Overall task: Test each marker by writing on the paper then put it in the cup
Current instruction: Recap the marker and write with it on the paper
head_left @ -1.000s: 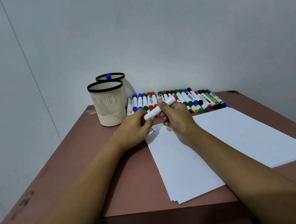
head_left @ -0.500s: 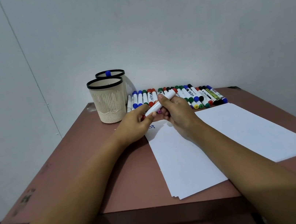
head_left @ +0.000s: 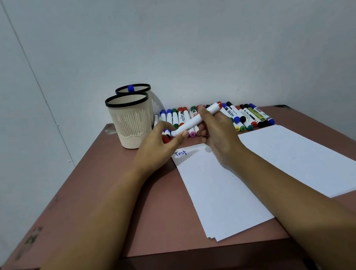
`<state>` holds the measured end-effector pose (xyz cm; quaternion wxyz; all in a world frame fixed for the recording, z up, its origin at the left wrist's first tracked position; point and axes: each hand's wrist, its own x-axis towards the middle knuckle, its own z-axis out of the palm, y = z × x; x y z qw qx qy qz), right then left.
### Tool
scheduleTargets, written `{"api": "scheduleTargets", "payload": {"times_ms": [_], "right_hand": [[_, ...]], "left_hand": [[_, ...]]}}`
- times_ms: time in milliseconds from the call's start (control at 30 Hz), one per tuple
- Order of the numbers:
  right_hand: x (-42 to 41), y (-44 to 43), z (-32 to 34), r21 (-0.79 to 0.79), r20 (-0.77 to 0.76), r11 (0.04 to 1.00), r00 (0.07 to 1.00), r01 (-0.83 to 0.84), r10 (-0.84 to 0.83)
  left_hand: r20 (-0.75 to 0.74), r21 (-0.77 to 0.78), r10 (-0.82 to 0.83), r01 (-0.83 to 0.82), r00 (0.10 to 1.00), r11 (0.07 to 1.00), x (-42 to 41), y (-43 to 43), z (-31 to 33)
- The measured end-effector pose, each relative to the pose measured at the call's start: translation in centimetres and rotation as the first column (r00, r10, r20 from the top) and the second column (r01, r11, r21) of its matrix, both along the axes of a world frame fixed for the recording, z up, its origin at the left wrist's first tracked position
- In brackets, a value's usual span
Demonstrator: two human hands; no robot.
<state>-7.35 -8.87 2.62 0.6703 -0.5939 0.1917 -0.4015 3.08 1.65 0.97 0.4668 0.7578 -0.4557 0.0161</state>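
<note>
Right grip [head_left: 218,135]: fingers curled round the white marker [head_left: 193,122], holding it by the middle of the barrel, above the counter [head_left: 137,210].
Marker: tilted, its red end up and to the right, its lower end pointing left toward the left grip [head_left: 158,149].
Left grip: fingertips pinched a small red cap [head_left: 165,139] just beside the marker's lower end; whether cap and marker touched could not be told.
Paper [head_left: 226,185]: a fanned stack of white sheets lay flat on the counter under both forearms, with "Test" [head_left: 180,153] in blue at the top left corner.
Front cup [head_left: 130,123]: cream with a black rim, upright, left of the grips.
Rear cup [head_left: 142,86]: just behind the front one, a blue marker top [head_left: 130,88] showing inside.
Marker row [head_left: 248,117]: lay side by side along the wall, behind the paper.
</note>
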Motion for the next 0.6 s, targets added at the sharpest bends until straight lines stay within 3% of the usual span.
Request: {"api": "scheduleTargets", "payload": {"times_ms": [133,233,367,500,600], "right_hand": [[-0.4,-0.2,0.5,0.336,0.147,0.939,0.989,-0.07,0.021],[-0.4,0.0,0.3,0.406,0.176,0.896,0.978,-0.179,0.116],[-0.1,0.4,-0.4,0.193,0.037,0.963,0.982,-0.187,0.183],[0.2,0.7,-1.3,-0.07,-0.175,0.992,0.98,-0.104,0.09],[0.4,0.9,-1.7,-0.138,-0.264,0.988,0.964,-0.07,0.031]], "left_hand": [[-0.199,-0.082,0.048,-0.066,0.979,0.994,0.4,-0.2,0.3],[-0.321,-0.116,0.015,-0.055,0.947,0.992,0.8,-0.1,0.4],[-0.324,-0.057,0.035,-0.057,0.945,0.997,1.4,-0.3,0.1],[-0.265,0.008,0.03,-0.029,0.964,1.0,1.8,-0.3,-0.3],[-0.245,0.018,0.039,-0.036,0.969,0.999,2.3,-0.2,-0.6]]}}
